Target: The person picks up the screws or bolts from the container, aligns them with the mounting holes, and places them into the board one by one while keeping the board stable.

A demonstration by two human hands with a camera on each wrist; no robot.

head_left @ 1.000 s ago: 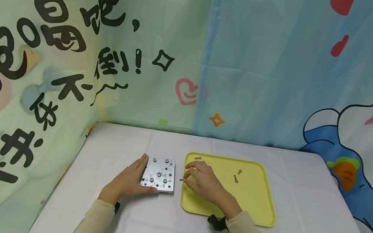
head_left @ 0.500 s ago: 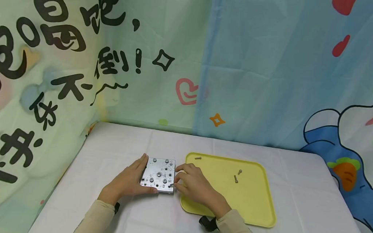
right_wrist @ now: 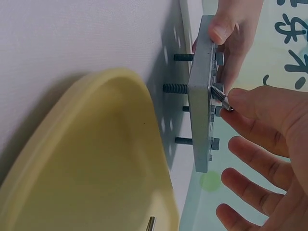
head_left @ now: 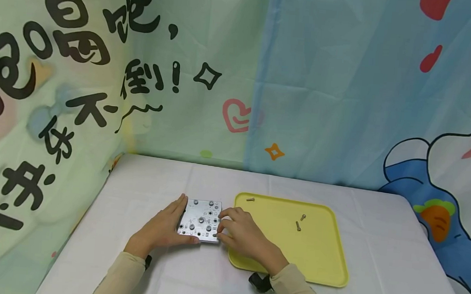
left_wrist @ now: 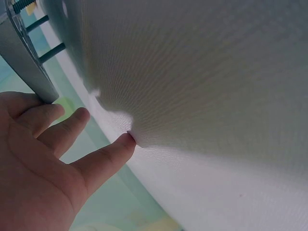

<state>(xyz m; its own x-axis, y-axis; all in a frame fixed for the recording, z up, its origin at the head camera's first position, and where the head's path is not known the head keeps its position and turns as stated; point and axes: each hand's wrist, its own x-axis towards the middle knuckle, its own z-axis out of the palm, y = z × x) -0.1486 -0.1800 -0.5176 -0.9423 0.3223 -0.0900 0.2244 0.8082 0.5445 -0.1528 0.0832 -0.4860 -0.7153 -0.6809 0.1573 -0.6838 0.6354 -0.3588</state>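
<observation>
A square silver metal plate (head_left: 190, 212) with several screws set through it stands raised off the white cloth. My left hand (head_left: 167, 228) holds its left side and near edge, with the thumb along the near edge. In the right wrist view, screw shanks stick out under the plate. Between thumb and index finger, my right hand (head_left: 242, 234) pinches a screw (right_wrist: 220, 95). That screw is tilted, its tip touching the plate's face near the right edge; whether it has entered a hole I cannot tell. The other right-hand fingers are spread loosely.
A yellow tray (head_left: 318, 250) lies to the right of the plate, partly under the right hand. Loose screws rest in it: one screw (head_left: 250, 199) by the far left corner, another screw (head_left: 298, 226) mid-tray, and a third beside that. Printed curtains hang behind the table.
The right hand has moved left from the tray to the plate's right edge, bringing the screw from beside the plate onto its face. The left hand and plate have stayed put.
</observation>
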